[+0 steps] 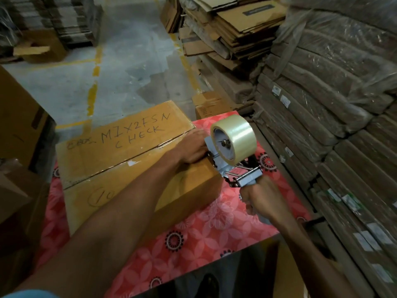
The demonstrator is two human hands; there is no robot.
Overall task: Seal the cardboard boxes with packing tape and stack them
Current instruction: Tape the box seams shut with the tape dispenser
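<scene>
Worktop (193, 237), covered in a red floral cloth: the near edge carries nothing of the task.

Right hand (261, 200), over the right edge: closed round the handle of the tape dispenser (234, 168). The tape roll (233, 139) is clear, well filled, and stands above the right end of the box.

Left hand (191, 150): rests on top of the cardboard box (129, 153) at its right end, touching the dispenser's nose. The fingertips are hidden behind the dispenser, so whether they press flat or pinch the tape end cannot be told.

The box lies on the left half of the worktop, flaps down. Its centre seam (120, 163) runs from the left edge towards the left hand.

Step in hand, as judged: anchoring the tape at the right end before the run.

- Start the tape on the end face, not on the top.
- Keep the left hand pressing the flaps level.
- Pull the dispenser straight along the seam, low and under even tension.
- Carry the tape over the far end before cutting.

Beyond the far right corner stands a small carton (211, 105), with flattened cartons (236, 31) behind it.
</scene>
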